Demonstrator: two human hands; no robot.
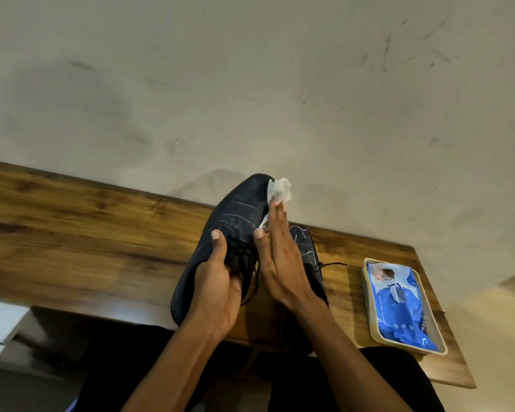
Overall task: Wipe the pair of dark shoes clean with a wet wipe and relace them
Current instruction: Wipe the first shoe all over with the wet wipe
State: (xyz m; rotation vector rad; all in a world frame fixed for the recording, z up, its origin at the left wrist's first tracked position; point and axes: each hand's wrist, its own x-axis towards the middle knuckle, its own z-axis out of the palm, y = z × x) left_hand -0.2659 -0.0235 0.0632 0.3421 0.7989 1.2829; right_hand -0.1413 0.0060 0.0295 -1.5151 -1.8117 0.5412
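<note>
Wiping suits long strokes here: the left hand (217,288) grips the raised shoe (220,233) at its laces above the bench (87,221), while the right hand's (280,263) straight fingers (275,215) press the wet wipe (278,190) against the toe (chalky streaks remain).

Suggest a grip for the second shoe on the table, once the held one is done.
Take the second shoe across its midfoot by the lacing, coming from above. It appears to rest sole-down on the table, toe toward the wall, partly hidden behind the right hand. A loose lace trails right toward the wipes tray; avoid snagging it.
</note>
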